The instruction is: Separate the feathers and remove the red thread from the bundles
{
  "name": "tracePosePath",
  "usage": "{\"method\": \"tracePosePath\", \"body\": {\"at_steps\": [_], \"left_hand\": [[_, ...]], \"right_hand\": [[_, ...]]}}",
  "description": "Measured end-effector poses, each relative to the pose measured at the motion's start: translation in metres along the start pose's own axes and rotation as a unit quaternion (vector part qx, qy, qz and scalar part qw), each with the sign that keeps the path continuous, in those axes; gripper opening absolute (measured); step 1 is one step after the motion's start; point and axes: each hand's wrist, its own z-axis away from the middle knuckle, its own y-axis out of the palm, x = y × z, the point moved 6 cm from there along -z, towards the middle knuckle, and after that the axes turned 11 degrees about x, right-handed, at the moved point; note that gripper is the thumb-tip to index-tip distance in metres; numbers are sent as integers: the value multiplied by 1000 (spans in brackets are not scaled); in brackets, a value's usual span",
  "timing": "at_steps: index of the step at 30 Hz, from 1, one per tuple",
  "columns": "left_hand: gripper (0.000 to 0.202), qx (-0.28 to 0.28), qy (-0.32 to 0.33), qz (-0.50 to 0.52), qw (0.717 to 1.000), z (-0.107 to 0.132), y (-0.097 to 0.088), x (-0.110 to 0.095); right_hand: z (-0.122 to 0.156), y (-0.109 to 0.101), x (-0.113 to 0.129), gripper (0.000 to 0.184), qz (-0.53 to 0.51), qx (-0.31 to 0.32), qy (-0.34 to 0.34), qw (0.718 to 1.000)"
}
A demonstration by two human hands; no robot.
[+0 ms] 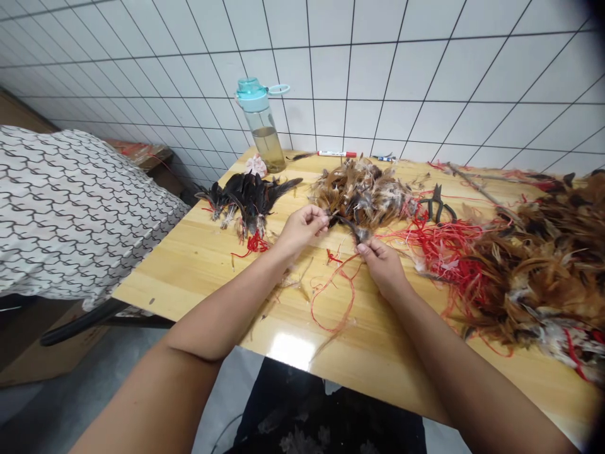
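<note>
Your left hand (302,228) and your right hand (384,265) meet over the middle of the pale glossy wooden surface (198,252). Both are pinched shut on the same slender dark-brown feather (347,224). The left thumb and fingers grip its end at nine o'clock, and the right fingertips grip its fluffy end at four o'clock. The feather hangs just above the surface between the two hands.

A thin loop of red string (338,299) trails from under your right hand toward six o'clock and lies on the wood.

At twelve o'clock from your hands, just behind them, sits a loose pile of brown and white feathers (366,189). At ten o'clock lies a bundle of black feathers (250,195), with a small knot of red thread (255,244) at its near edge. Farther back at eleven o'clock stand a clear plastic bottle with a teal lid (263,126) (partly filled with a yellowish liquid) and a crumpled pink-white scrap (256,165) touching its base.

At two o'clock there is a tangle of red string (439,246). A pair of dark metal pliers (437,205) lies just behind it. A large heap of rust-brown feathers (543,271) fills the surface at three o'clock.

A red-and-white marker pen (336,154) lies by the white tiled wall (378,63) at twelve o'clock. Off the surface at nine o'clock, a white cloth with a black wavy pattern (70,208) covers something.
</note>
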Motion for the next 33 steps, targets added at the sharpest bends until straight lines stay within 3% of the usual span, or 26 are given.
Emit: {"method": "tracePosePath", "body": {"at_steps": [5, 8, 10, 14, 17, 22, 33], "left_hand": [[13, -118, 31, -85, 989, -5, -45, -11], [14, -137, 21, -92, 986, -3, -54, -16], [14, -85, -1, -79, 993, -2, -44, -16], [16, 62, -27, -84, 994, 5, 0, -10], [19, 120, -21, -96, 988, 13, 29, -4], [20, 135, -51, -92, 985, 18, 47, 7], [18, 128, -59, -78, 987, 18, 49, 10]], "right_hand": [[2, -5, 2, 34, -57, -14, 11, 998], [3, -6, 3, 34, -77, -20, 21, 997], [4, -7, 4, 33, -83, -28, 21, 996], [4, -6, 5, 32, -72, -36, 16, 997], [4, -5, 5, 31, -62, -46, 3, 997], [4, -2, 6, 26, -26, -48, -1, 998], [5, 0, 9, 23, 49, -59, -4, 997]]}}
